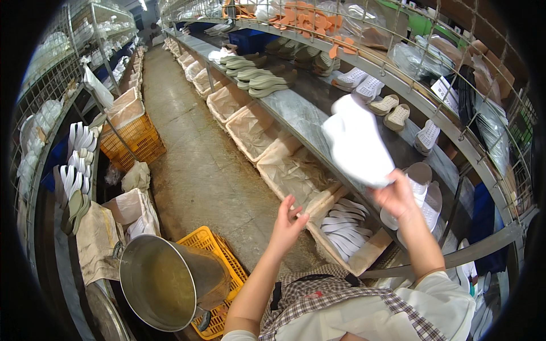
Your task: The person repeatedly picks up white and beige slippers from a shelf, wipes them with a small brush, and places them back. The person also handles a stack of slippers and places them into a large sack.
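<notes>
My right hand (pixel 393 196) grips the near end of a white shoe-shaped piece (pixel 358 145), holding it up over the bench's front edge. The piece is overexposed and smeared by motion, so whether it is one sole, a pair or a whole shoe cannot be made out. Empty, with fingers apart, my left hand (pixel 287 224) hovers near a lined bin of white soles (pixel 344 227). White shoes (pixel 424 190) with pale soles sit on the bench just beyond my right hand. Farther along stand cream shoes (pixel 396 116) and more white shoes (pixel 368 88).
Olive soles (pixel 250 74) lie stacked on the long metal bench (pixel 301 111). Lined bins (pixel 250 131) run below it. Wire shelving (pixel 443 108) arches above. A large metal pot (pixel 159 284) with yellowish contents stands by a yellow crate (pixel 213 250). A concrete aisle (pixel 193 148) runs between the racks.
</notes>
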The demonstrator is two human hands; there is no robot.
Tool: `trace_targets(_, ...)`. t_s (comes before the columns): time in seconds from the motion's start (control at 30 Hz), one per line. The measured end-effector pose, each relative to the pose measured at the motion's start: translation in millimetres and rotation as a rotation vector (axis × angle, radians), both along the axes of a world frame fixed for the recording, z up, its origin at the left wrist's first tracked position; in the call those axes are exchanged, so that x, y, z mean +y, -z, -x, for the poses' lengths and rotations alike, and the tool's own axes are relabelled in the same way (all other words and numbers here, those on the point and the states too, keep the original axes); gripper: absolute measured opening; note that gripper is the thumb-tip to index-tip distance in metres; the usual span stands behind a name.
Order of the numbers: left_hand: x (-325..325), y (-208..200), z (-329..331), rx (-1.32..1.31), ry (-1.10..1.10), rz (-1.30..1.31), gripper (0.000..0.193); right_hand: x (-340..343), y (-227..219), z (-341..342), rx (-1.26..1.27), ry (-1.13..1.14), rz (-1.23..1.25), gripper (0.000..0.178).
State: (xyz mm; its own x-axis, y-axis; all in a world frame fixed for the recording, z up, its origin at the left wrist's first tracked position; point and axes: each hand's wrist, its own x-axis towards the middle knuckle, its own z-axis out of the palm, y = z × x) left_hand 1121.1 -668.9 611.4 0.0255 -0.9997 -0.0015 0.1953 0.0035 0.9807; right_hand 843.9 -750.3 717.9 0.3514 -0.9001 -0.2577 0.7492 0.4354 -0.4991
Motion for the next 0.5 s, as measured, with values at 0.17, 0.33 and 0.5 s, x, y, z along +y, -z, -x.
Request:
trace_targets(0.17, 4.0, -25.6, -13.1, 0.566, -0.206, -0.175, 0.077, 72.2, 14.9, -95.2, 0.593, -0.397, 0.207, 0.08)
trace_targets(0.33, 15.5, -3.9, -26.2, 0.811, -0.251, -0.173, 0.055, 70.4, 22.4, -120.1, 0.996, -0.476, 0.952, 0.064)
trace_targets(0.5, 32.0, 13.2, -18.8, 0.941, 0.016, -0.516, 0.057, 51.0, 31.9, -130.4, 1.311, -0.215, 1.22, 0.04)
